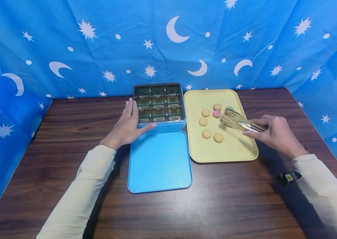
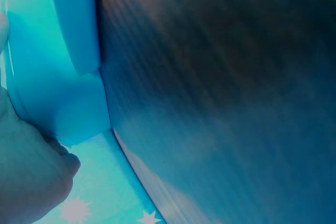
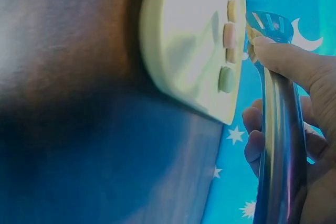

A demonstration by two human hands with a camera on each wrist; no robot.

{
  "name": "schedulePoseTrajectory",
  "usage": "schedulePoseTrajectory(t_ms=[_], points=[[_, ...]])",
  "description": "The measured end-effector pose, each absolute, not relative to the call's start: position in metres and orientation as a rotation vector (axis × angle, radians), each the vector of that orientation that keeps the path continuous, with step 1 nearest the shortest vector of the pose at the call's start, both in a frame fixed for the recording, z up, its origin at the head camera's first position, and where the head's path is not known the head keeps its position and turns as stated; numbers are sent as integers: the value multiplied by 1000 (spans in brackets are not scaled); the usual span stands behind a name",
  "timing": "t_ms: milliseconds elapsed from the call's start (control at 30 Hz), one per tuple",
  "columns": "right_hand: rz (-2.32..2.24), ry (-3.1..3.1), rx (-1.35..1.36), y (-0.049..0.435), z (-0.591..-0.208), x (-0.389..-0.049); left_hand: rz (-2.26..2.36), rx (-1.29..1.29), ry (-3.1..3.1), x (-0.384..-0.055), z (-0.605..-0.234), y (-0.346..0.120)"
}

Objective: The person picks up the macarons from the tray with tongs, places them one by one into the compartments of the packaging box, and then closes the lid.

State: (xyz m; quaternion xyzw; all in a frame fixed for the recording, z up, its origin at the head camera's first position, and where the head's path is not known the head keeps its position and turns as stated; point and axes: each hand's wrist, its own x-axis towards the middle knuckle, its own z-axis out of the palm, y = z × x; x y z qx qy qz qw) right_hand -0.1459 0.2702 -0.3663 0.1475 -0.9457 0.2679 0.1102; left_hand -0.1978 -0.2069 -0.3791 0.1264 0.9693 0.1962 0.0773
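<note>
Through the left wrist view, I see my left hand [image 2: 32, 169] at the edge of a blue box [image 2: 58, 100], wood-grained surface [image 2: 220, 93] alongside, and star-printed blue cloth [image 2: 107, 169] below.

Moon-and-star cloth [image 1: 144, 20] surrounds dark wooden table [image 1: 225, 199]

Bright blue and lightly creased, the cloth hangs behind the table and along its left and right sides. White crescents [image 1: 172, 32], spiky starbursts [image 1: 87, 30], smaller stars [image 1: 148, 44] and round dots [image 1: 207, 34] are scattered across it. The table is dark brown with streaky grain, and in the left wrist view its lower part takes on a bluish cast.
</note>
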Motion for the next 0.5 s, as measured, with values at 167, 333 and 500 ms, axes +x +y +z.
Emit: schedulePoseTrajectory(t_ms=[167, 333, 500], points=[[791, -2772, 454, 265, -359, -152, 591, 374, 2907, -197, -379, -207], [794, -2772, 493, 259, -350, -157, 596, 376, 2909, -197, -378, -207], [796, -2782, 501, 251, -343, -162, 603, 384, 2906, -196, -377, -207]])
